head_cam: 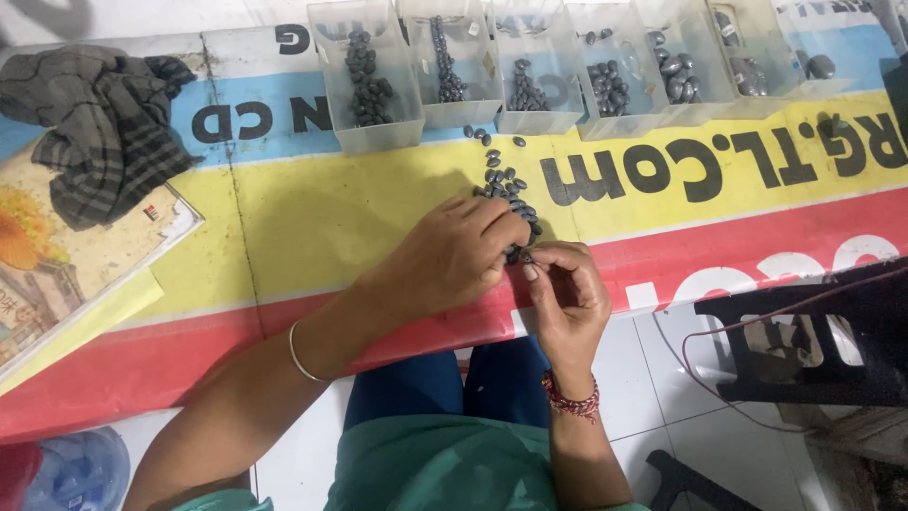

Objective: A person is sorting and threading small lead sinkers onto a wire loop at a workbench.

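Observation:
A loose heap of small dark oval beads [503, 182] lies on the yellow band of a banner-covered table [312, 218]. My left hand [454, 254] rests palm down at the near end of the heap, fingers curled over a few beads. My right hand [566, 295] sits at the table's front edge, its thumb and forefinger pinched on one dark bead [525, 255] right beside the left fingertips. A thin silver bangle circles my left wrist and a red thread band my right.
Several clear plastic bins [367, 66] holding sorted dark beads line the far side. A striped grey cloth [99, 123] lies on a picture book [57, 274] at the left. A dark stool [813, 331] with a thin cable stands at the right, a plastic bottle [76, 468] bottom left.

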